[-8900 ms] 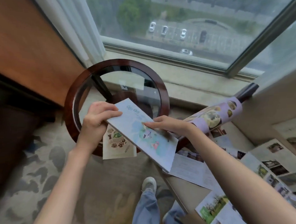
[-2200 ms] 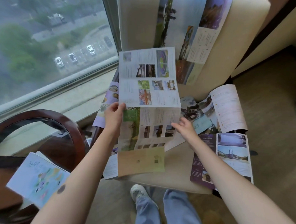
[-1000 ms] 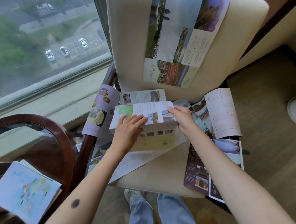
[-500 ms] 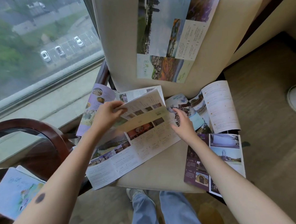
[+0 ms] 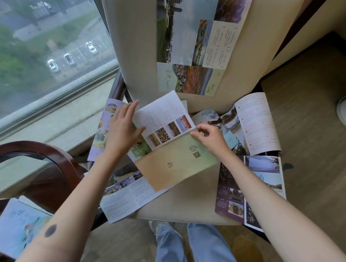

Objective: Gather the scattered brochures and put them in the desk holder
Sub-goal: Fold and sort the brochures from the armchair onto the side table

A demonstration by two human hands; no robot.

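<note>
As the head view looks down on a cream upholstered chair [image 5: 186, 206], folded brochure [image 5: 175, 166]: matte creased paper lying on the seat between both grips. Its tan-to-green cover panel lies flat, and a white panel with small square photos tilts up beyond it.
Left grip [image 5: 122, 128]: bare hand, fingers straight and spread, thumb lying on the white panel's left edge, clasping nothing.
Right grip [image 5: 209, 138]: bare hand, fingers curled, thumb and forefinger pinching the cover panel's far right corner.
Purple brochure [image 5: 233, 191]: dark glossy rectangle just right of the right forearm, overhanging the seat edge.
White booklet [image 5: 258, 124]: open with bowed pages, right of the right grip.
Lilac leaflet [image 5: 101, 137]: curved, just left of the left grip.
Tall sheet [image 5: 194, 42]: leaning on the chair back, beyond both grips.
Desk [image 5: 51, 152]: round, with a dark wood rim and glass top, well left of the left grip.
Blue brochures [image 5: 16, 224]: stacked on the desk's near edge.
</note>
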